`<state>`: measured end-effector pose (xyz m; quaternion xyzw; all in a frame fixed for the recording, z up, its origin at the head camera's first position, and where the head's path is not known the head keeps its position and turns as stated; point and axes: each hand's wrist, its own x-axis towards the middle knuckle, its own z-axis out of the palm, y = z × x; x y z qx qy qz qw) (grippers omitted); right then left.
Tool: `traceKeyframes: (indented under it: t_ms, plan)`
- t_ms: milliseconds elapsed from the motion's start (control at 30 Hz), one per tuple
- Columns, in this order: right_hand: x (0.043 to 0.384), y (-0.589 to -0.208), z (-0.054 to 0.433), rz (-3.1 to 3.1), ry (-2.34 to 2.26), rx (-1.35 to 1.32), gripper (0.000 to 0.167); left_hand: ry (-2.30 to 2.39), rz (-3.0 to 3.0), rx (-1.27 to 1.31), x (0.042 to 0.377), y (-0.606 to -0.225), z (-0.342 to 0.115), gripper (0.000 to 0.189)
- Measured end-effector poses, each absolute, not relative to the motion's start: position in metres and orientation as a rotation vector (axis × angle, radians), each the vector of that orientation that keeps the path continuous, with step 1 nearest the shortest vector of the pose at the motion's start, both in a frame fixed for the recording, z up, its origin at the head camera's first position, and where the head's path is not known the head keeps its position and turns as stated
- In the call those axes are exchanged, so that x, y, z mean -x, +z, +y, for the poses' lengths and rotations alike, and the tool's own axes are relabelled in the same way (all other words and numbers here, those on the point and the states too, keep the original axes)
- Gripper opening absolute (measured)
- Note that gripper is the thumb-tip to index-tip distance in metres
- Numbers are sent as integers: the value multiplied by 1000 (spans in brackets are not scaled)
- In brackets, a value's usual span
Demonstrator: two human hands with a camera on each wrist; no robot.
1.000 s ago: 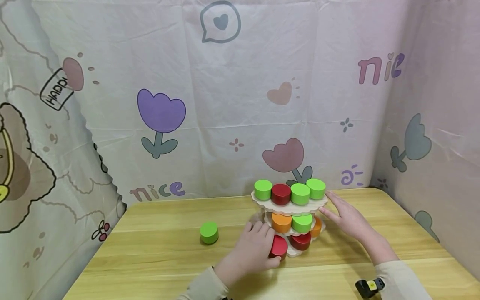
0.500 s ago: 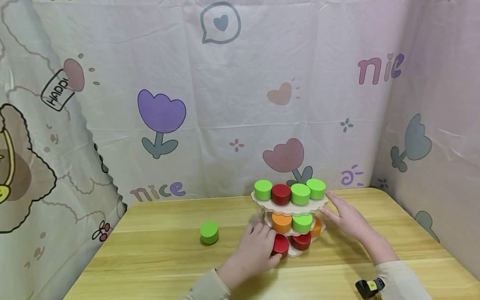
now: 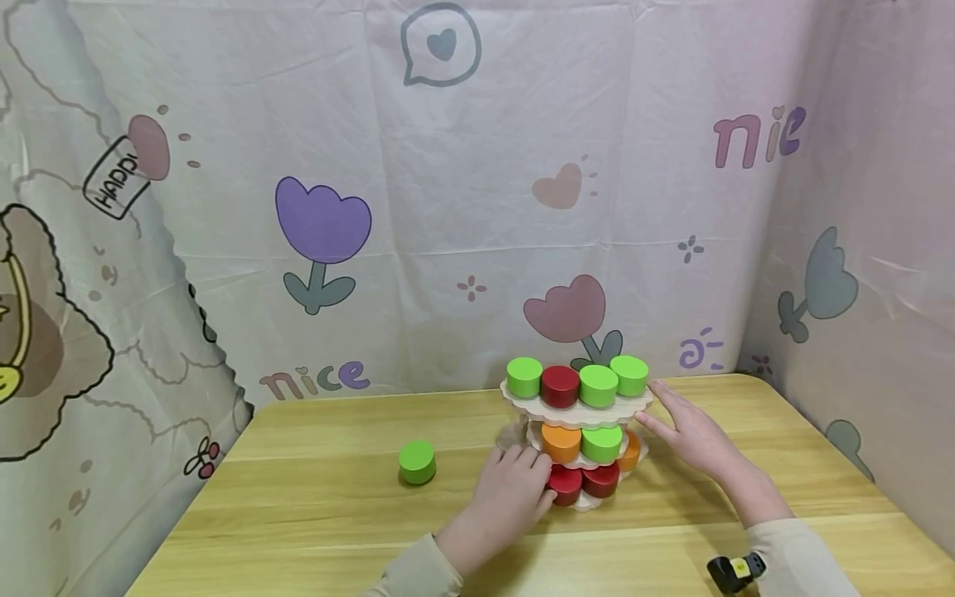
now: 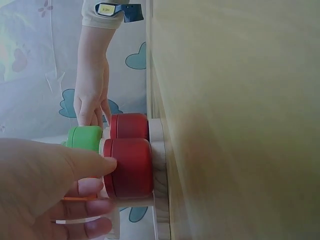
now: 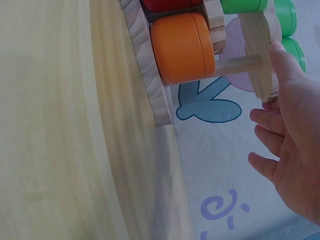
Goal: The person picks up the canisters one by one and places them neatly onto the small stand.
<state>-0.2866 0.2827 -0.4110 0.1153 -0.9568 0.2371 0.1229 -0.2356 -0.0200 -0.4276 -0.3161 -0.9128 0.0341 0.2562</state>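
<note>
A wooden stand with scalloped tiers (image 3: 574, 416) carries several short round blocks in green, red and orange. My left hand (image 3: 501, 499) is at the left of its bottom tier, holding a red round block (image 3: 565, 487) near its upper edge. In the left wrist view the thumb lies on the red block's side and the other fingers are partly behind it. That block stands upright on the base, beside another red block (image 3: 600, 480). My right hand (image 3: 694, 435) touches the top tier's right edge, fingers nearly straight; the right wrist view shows fingertips right at that edge (image 5: 272, 92).
One green round block (image 3: 417, 463) sits on the wooden table (image 3: 313, 514), left of the stand. An orange block (image 5: 182, 47) stands on the lower tier in the right wrist view. A patterned cloth (image 3: 448, 199) hangs behind the table and at both sides.
The red block in my left hand has shifted right and slightly back, up to the other red block on the bottom tier. My right hand has stayed in place.
</note>
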Motion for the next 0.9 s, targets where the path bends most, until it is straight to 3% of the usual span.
traceKeyframes:
  t_ms: [433, 900]
  plan:
    - [287, -411, 283, -2783, 691, -343, 77, 147, -2692, 995, 219, -420, -11, 26]
    - [288, -412, 283, -2788, 693, -343, 78, 102, -2691, 955, 224, -424, -15, 24]
